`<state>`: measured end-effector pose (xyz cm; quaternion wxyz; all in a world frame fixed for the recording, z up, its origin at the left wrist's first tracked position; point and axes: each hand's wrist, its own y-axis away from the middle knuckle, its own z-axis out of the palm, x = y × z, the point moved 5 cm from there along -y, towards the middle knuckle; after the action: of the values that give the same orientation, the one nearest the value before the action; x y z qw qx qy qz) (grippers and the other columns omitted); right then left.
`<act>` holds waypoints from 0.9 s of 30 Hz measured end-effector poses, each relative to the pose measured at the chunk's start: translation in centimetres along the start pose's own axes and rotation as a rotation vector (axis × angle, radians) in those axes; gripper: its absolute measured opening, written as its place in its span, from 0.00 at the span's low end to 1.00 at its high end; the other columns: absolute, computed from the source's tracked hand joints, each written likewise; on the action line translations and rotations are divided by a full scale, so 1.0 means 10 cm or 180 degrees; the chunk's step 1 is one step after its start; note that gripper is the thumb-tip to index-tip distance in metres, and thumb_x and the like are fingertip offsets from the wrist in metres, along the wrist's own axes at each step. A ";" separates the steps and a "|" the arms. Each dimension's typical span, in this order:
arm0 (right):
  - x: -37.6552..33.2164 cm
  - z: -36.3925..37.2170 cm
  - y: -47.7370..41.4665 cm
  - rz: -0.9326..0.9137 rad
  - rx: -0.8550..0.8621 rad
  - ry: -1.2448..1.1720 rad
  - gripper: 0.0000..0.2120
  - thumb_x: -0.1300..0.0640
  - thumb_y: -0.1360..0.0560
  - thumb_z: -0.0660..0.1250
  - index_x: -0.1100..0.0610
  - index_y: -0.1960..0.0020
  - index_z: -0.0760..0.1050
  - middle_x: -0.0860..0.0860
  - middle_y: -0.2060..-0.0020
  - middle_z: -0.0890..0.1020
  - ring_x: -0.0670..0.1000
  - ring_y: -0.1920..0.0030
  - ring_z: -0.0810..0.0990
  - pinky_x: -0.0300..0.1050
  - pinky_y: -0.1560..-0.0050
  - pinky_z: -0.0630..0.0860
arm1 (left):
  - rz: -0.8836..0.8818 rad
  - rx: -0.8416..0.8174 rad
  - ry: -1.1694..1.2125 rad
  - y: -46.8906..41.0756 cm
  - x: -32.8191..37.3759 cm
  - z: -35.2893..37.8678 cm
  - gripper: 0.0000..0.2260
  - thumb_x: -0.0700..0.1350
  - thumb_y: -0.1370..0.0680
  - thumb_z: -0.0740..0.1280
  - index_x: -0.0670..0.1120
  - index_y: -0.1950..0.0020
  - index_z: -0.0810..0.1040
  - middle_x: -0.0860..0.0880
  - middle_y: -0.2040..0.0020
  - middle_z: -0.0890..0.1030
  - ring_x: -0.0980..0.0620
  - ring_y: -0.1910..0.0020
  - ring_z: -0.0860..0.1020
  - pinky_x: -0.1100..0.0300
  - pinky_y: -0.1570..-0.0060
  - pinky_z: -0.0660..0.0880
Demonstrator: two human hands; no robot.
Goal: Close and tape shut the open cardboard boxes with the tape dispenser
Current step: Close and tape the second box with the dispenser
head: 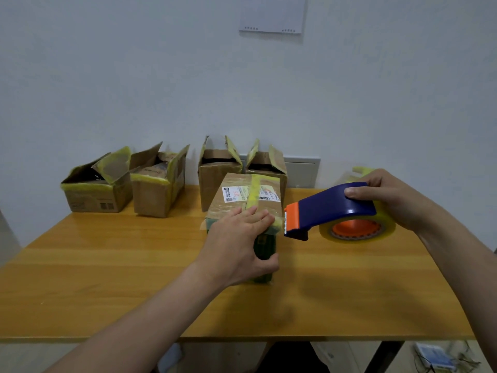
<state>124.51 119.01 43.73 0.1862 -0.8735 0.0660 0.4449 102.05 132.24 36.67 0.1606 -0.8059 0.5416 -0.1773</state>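
I see my left hand (pixel 236 249) clasping the taped box (pixel 239 184) mid-worktop (pixel 107 278), thumb on its front, right hand (pixel 390 200) gripping the dispenser (pixel 330 205) just beside it, open boxes (pixel 99 189) behind

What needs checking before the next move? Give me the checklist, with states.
1. Near box flaps down: ok, the top lies flat under a yellow strip.
2. Near box held: ok, left hand has fingers on top and thumb on the front.
3. Dispenser in grip: ok, right hand holds its blue handle.
4. Strip cut free: cannot tell, the blade sits at the box's right front corner.
5. Tape left on roll: ok.
6. Back boxes shut: not ok, four stand open.
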 end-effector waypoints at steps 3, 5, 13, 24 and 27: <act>-0.15 0.08 -0.03 0.0013 -0.0078 0.0304 0.21 0.40 0.31 0.71 0.59 0.58 0.83 0.56 0.62 0.86 0.55 0.59 0.85 0.47 0.57 0.79 | 0.0028 0.0002 0.0027 0.02 -0.01 0.02 0.36 0.69 0.24 0.65 0.58 0.19 0.63 0.58 0.18 0.62 0.57 0.18 0.55 0.61 0.27 0.41; -0.28 0.14 -0.07 0.0041 -0.0106 0.0525 0.26 0.35 0.35 0.70 0.59 0.58 0.83 0.57 0.63 0.86 0.58 0.60 0.85 0.51 0.56 0.78 | 0.0057 0.0011 0.0044 0.02 0.00 0.02 0.36 0.68 0.24 0.65 0.57 0.18 0.63 0.58 0.18 0.62 0.56 0.18 0.55 0.61 0.27 0.41; -0.75 0.38 -0.23 0.0312 0.0103 0.1855 0.26 0.35 0.31 0.72 0.60 0.59 0.82 0.57 0.66 0.84 0.58 0.63 0.81 0.50 0.63 0.75 | 0.0092 0.0021 -0.0006 -0.01 0.03 0.01 0.38 0.71 0.25 0.65 0.55 0.19 0.65 0.56 0.19 0.64 0.55 0.19 0.58 0.60 0.26 0.43; -1.07 0.63 -0.24 0.0533 0.0410 0.2793 0.20 0.38 0.31 0.72 0.57 0.59 0.79 0.54 0.63 0.83 0.56 0.59 0.82 0.57 0.56 0.82 | 0.0075 -0.0011 0.0012 0.00 0.00 0.01 0.39 0.71 0.26 0.64 0.55 0.18 0.63 0.57 0.19 0.62 0.56 0.18 0.57 0.61 0.26 0.43; -1.05 0.61 -0.26 0.0702 0.0480 0.2586 0.23 0.39 0.31 0.72 0.60 0.53 0.81 0.58 0.58 0.84 0.54 0.62 0.80 0.56 0.61 0.79 | 0.0023 -0.0046 0.0036 0.01 -0.02 0.00 0.39 0.71 0.26 0.64 0.57 0.18 0.62 0.58 0.18 0.61 0.55 0.18 0.56 0.61 0.27 0.43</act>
<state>114.42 123.18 49.56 0.1597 -0.9495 0.2594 0.0758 101.89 132.40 36.59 0.1523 -0.8041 0.5466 -0.1773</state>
